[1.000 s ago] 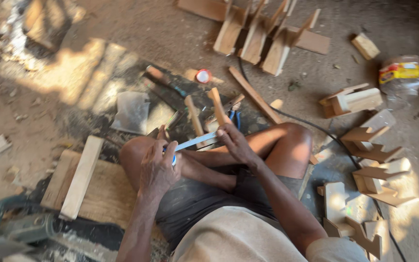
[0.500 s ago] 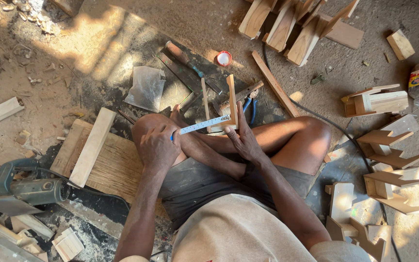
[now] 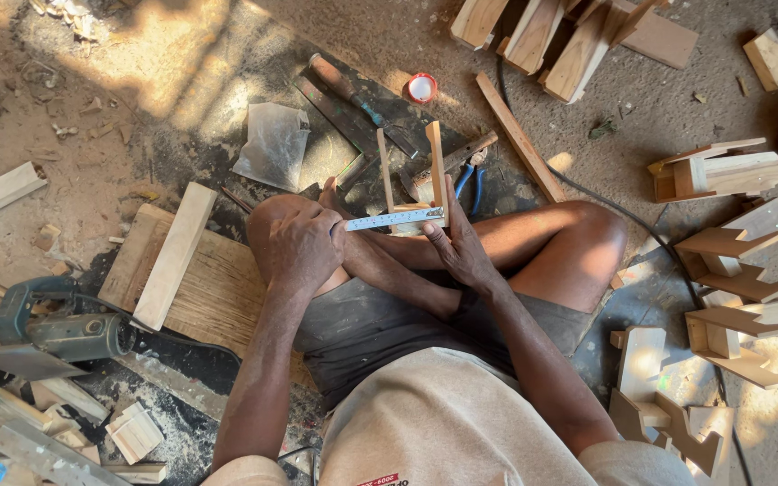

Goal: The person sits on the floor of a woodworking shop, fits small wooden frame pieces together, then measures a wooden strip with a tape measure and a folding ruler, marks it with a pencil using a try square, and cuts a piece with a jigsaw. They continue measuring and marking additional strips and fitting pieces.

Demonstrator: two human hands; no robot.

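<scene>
I sit cross-legged on the ground. My left hand (image 3: 303,245) rests on my knee and grips the body of a tape measure, its pale blade (image 3: 395,219) pulled out to the right. My right hand (image 3: 463,245) holds a small wooden frame (image 3: 414,176) made of two upright slats joined at the bottom, and pins the blade's end against the right slat. The blade lies across both slats.
A chisel (image 3: 353,93), blue-handled pliers (image 3: 466,176), a red-rimmed lid (image 3: 421,87) and a plastic sheet (image 3: 272,144) lie ahead. Boards (image 3: 176,254) and a power saw (image 3: 42,324) are at left. Finished wooden pieces (image 3: 731,261) and a black cable (image 3: 641,225) sit at right.
The view has shifted, so everything sits lower and further right in frame. The tape blade now lies level across both slats of the frame. Both hands keep their hold.
</scene>
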